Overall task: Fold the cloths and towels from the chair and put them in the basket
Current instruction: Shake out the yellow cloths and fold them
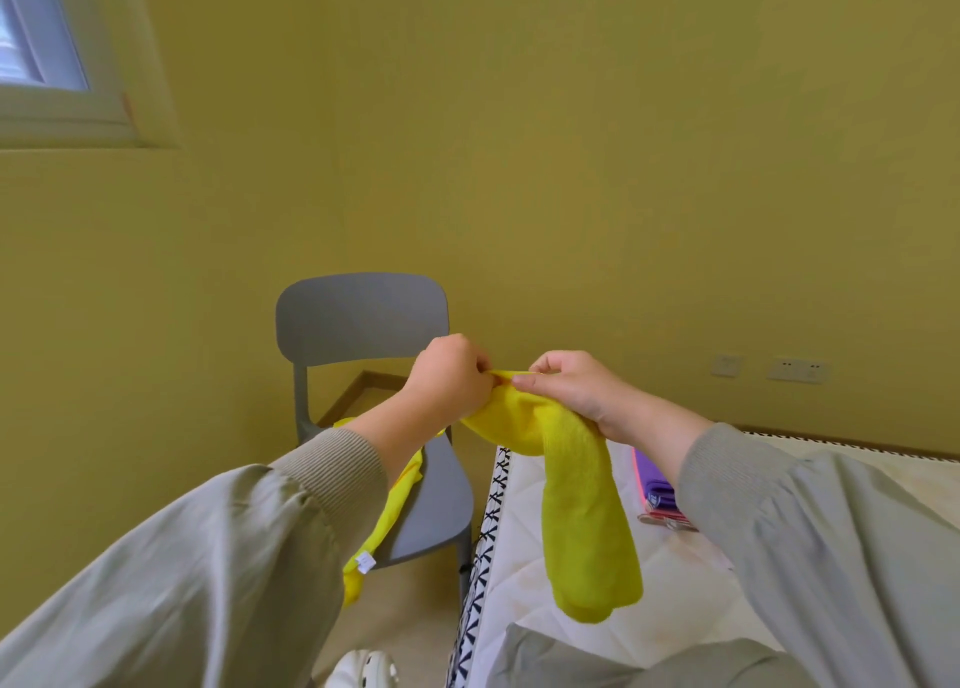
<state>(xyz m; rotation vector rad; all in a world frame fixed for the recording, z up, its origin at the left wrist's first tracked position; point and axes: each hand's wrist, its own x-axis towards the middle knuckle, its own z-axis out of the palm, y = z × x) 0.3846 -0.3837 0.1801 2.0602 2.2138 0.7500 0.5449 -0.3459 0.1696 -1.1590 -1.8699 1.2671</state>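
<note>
I hold a yellow cloth [582, 521] up in front of me, and it hangs in a bunch over the mattress edge. My left hand [449, 375] and my right hand [569, 388] both pinch its top edge, close together. A second yellow cloth [387, 518] with a white label lies across the seat of the grey chair [363, 318] and droops off its front, partly hidden by my left sleeve. A pink basket [640, 484] with a purple folded cloth [655, 482] inside shows on the mattress behind my right arm, mostly hidden.
A white quilted mattress [670, 599] with a patterned side band fills the lower right. The chair stands in the corner against yellow walls. Wall sockets [797, 370] sit low at the right, a window [41, 48] at the upper left. A white shoe [363, 669] is on the floor.
</note>
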